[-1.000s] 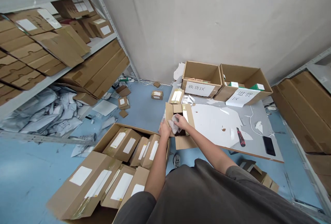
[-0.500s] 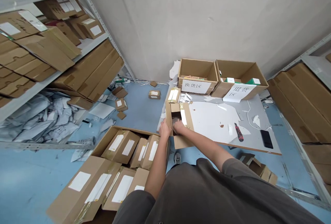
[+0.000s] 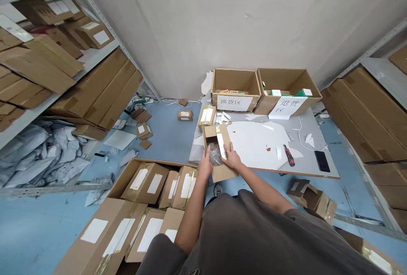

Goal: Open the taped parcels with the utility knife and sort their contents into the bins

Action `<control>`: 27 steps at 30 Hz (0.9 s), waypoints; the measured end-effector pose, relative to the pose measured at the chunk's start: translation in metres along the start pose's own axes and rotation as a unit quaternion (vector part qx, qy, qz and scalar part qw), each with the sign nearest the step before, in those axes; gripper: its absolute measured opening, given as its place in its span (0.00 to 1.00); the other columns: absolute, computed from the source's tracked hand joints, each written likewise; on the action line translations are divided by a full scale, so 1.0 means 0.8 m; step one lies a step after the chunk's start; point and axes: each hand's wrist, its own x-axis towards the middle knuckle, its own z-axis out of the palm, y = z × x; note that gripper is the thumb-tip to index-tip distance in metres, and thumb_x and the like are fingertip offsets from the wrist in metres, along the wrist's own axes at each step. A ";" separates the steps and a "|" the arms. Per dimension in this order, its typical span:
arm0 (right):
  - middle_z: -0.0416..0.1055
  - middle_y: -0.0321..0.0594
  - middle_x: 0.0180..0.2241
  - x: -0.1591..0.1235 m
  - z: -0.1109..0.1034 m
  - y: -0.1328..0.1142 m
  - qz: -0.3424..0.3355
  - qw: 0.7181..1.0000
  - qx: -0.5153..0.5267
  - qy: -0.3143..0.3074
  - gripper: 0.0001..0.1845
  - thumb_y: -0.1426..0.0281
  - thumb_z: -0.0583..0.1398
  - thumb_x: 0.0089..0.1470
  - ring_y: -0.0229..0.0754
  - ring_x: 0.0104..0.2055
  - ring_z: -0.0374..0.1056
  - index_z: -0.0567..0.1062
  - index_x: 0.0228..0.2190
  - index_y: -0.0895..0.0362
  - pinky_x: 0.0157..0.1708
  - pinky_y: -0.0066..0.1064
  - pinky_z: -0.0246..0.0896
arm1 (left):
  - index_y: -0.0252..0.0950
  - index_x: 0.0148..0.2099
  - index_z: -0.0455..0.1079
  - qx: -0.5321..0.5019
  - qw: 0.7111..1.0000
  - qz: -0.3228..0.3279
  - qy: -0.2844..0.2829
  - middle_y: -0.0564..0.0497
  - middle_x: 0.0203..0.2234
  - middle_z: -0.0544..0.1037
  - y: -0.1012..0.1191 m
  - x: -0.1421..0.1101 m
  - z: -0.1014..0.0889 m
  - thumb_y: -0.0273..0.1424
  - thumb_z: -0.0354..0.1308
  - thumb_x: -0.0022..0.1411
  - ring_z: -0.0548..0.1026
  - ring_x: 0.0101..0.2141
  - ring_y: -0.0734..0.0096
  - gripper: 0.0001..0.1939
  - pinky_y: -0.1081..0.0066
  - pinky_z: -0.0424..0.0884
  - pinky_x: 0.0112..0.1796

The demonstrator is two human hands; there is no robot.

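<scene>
Carton: placed beside the body, on the left; packed with taped, labelled parcels.

Left hand: set against the left wall of the box, at its near end, fingers pointed away from the body. Whether the wall is pinched by the thumb cannot be told.

Right hand: laid on the right flap, across from the left; fingers spread, not clenched. Whether the flap is gripped from beneath cannot be told.

Box: opened; placed at the left end of the table, its near flap projected past the front edge. The long axis is pointed away from the body, the far end leaned slightly left. The near end is bracketed by both hands; the greater part of the length is left beyond them. The right flap is reached by the right hand only, the left wall by the left only.

Wrap: clear, crumpled; contained in the box's near half, directly between the hands. Neither hand can be judged clearly nearer to it.

Sheet: white, spread to the right of the box.

Knife: red and black, laid well right of the right hand; phone beyond it.

Parcel: taped, stood just beyond the box's far end.

Bins: two, fronted with handwritten signs, ranged along the table's back.
</scene>
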 end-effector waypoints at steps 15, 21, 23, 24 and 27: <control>0.35 0.50 0.82 -0.121 -0.093 0.124 0.208 0.956 0.071 0.196 0.52 0.51 0.64 0.64 0.62 0.59 0.73 0.49 0.79 0.46 0.55 0.45 0.69 | 0.47 0.84 0.45 0.061 0.948 0.297 -0.094 0.47 0.80 0.51 0.203 0.025 0.025 0.17 0.54 0.62 0.57 0.76 0.50 0.52 0.54 0.66 0.69; 0.38 0.52 0.81 -0.239 -0.120 0.278 0.366 0.887 0.100 0.264 0.51 0.51 0.62 0.65 0.65 0.61 0.72 0.50 0.79 0.48 0.56 0.46 0.69 | 0.43 0.85 0.34 0.029 0.857 0.481 -0.183 0.49 0.81 0.48 0.388 0.003 0.126 0.16 0.52 0.60 0.49 0.79 0.56 0.56 0.53 0.57 0.75; 0.39 0.53 0.81 -0.288 -0.119 0.338 0.415 0.857 0.102 0.288 0.49 0.51 0.61 0.66 0.65 0.61 0.72 0.51 0.79 0.49 0.56 0.46 0.70 | 0.41 0.85 0.33 0.026 0.816 0.534 -0.219 0.49 0.81 0.48 0.452 -0.018 0.173 0.17 0.54 0.59 0.49 0.79 0.55 0.58 0.52 0.55 0.76; 0.40 0.53 0.81 -0.314 -0.116 0.368 0.436 0.843 0.104 0.298 0.48 0.51 0.61 0.66 0.64 0.60 0.72 0.52 0.78 0.50 0.55 0.46 0.70 | 0.40 0.85 0.33 0.027 0.799 0.552 -0.236 0.48 0.81 0.48 0.483 -0.030 0.199 0.17 0.55 0.59 0.49 0.79 0.54 0.58 0.51 0.54 0.76; 0.43 0.55 0.80 -0.390 -0.101 0.458 0.491 0.802 0.115 0.319 0.45 0.52 0.60 0.66 0.64 0.59 0.73 0.56 0.77 0.52 0.55 0.47 0.71 | 0.39 0.85 0.32 0.023 0.757 0.587 -0.286 0.47 0.81 0.48 0.569 -0.075 0.285 0.18 0.56 0.58 0.50 0.79 0.56 0.59 0.53 0.52 0.77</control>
